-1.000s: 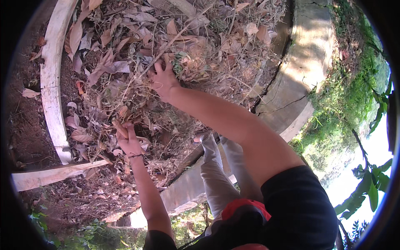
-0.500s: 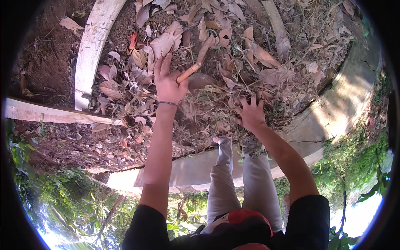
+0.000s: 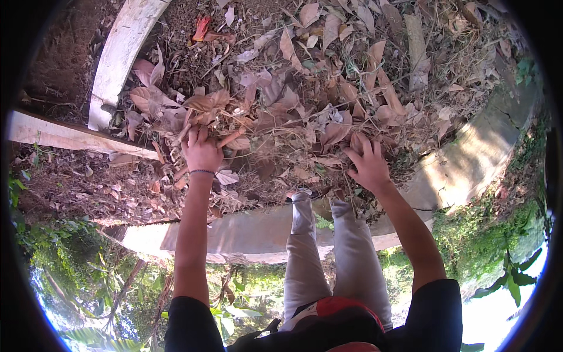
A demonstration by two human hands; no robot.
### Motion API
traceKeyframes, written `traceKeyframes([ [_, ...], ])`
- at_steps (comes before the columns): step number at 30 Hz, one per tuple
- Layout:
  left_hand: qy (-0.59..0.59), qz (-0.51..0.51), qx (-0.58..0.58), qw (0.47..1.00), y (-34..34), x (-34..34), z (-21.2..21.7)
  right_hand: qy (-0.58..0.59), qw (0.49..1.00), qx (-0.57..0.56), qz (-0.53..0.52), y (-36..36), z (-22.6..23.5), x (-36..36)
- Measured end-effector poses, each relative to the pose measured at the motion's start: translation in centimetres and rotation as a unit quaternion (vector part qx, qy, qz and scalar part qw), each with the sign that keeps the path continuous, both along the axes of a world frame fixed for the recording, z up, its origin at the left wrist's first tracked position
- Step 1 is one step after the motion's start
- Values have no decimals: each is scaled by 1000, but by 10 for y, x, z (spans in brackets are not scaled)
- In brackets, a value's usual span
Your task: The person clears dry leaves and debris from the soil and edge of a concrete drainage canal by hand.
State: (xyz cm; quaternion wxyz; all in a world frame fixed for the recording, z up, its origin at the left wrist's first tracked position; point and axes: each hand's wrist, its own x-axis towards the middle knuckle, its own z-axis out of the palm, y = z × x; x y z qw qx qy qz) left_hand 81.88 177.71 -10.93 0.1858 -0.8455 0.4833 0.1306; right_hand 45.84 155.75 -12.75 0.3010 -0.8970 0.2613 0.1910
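My left hand [image 3: 203, 157], with a dark band at the wrist, is closed on an orange-brown wooden stick [image 3: 233, 136]. The stick juts out past my thumb toward the upper right, and its far end merges with the litter. The fingertips of that hand press into a heap of dry leaves [image 3: 205, 104]. My right hand [image 3: 372, 167] rests on the litter to the right, its fingers bent down but apart. A curled brown leaf [image 3: 356, 142] lies against its fingertips; no firm grip on it shows.
A curved concrete border [image 3: 246, 234] runs in front of my legs and up the right side. Pale curved slabs [image 3: 120, 58] and a straight one [image 3: 76, 136] stand at the left. A red flower-like piece [image 3: 202, 28] lies farther off. Green plants [image 3: 487, 234] grow outside the border.
My left hand has moved left and nearer with the stick, its fingers now down in the leaves. My right hand has shifted slightly right. The view has also moved a little.
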Motion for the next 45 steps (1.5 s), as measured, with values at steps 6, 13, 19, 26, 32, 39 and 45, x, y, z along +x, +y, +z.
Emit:
traceKeyframes([
  [6,2,40,22,999,76,-10,-7,9,1000,27,-8,-3,0,27],
  [13,16,114,38,993,133,-29,-10,-96,994,45,-21,-3,9,48],
  [19,33,116,24,992,187,-52,-12,-92,992,56,-64,-5,29,66],
  [26,61,181,28,981,199,-62,-16,-39,990,122,-54,-17,115,149],
  [32,147,274,127,942,217,-65,-18,-131,988,-19,78,30,124,257],
  [39,119,264,39,956,232,-71,-39,-140,907,73,-390,60,-11,311],
  [45,151,319,-15,935,250,-71,-72,-81,809,177,-554,86,-52,308],
])
